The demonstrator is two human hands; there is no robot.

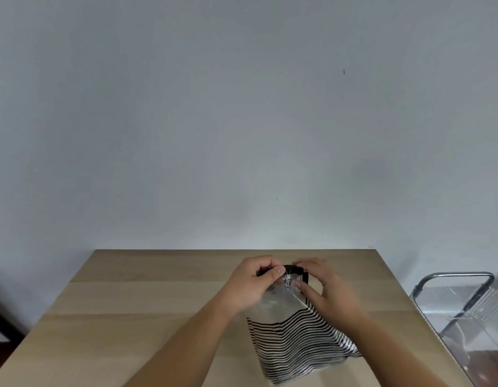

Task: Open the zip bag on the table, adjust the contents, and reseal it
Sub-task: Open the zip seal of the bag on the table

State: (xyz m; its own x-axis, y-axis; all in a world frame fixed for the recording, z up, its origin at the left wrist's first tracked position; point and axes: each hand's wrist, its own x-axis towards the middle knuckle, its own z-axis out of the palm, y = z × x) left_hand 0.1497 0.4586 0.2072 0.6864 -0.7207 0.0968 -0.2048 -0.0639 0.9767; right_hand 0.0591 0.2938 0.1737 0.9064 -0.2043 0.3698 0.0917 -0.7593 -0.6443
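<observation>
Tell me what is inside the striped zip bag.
Through the clear upper part of the zip bag no contents show plainly. Its striped lower part hides the rest, and the left hand and right hand cover its top.

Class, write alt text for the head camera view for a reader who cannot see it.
The left hand and right hand pinch the dark top edge of a striped, partly clear zip bag on a wooden table. A metal rack stands right of the table, a plain wall behind.
</observation>
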